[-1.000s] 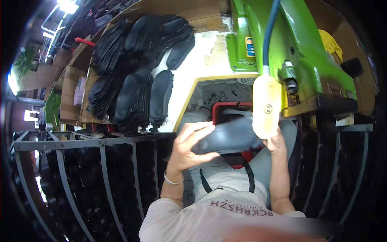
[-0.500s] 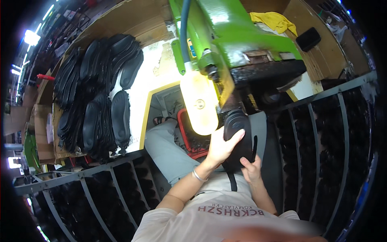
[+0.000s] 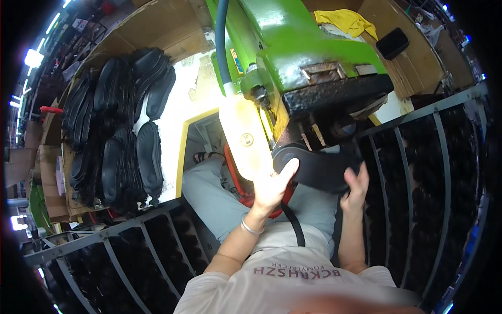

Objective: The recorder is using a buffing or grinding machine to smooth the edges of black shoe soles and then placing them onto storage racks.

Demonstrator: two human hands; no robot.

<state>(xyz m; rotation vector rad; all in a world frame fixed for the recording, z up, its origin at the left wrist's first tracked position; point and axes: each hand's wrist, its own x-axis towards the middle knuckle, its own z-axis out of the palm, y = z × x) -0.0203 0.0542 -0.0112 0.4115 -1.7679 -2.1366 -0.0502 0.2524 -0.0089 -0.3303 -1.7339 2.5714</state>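
A black shoe sole (image 3: 320, 170) lies crosswise under the head of a green machine (image 3: 314, 47), with one edge close to the machine's metal working parts (image 3: 314, 137). My left hand (image 3: 274, 184) grips the sole's left end, thumb on top and the other fingers hidden or washed out by the lamp's glare. At the sole's right end, my right hand (image 3: 355, 189) holds its edge between thumb and fingers. Beside my left hand shines a bright oblong lamp (image 3: 246, 138). A narrow black strip (image 3: 294, 222) hangs over my lap.
Stacks of black soles (image 3: 117, 162) lie on the white tabletop (image 3: 171, 167) at the left, by cardboard walls (image 3: 157, 29). A red-rimmed bin (image 3: 230, 167) stands below. Metal racks (image 3: 402, 152) flank me. A yellow cloth (image 3: 348, 22) and a black phone-like object (image 3: 392, 43) are at the back right.
The sole has swung from pointing toward me to lying crosswise under the machine. My right hand has moved right and up with its end; my left hand has shifted slightly left.
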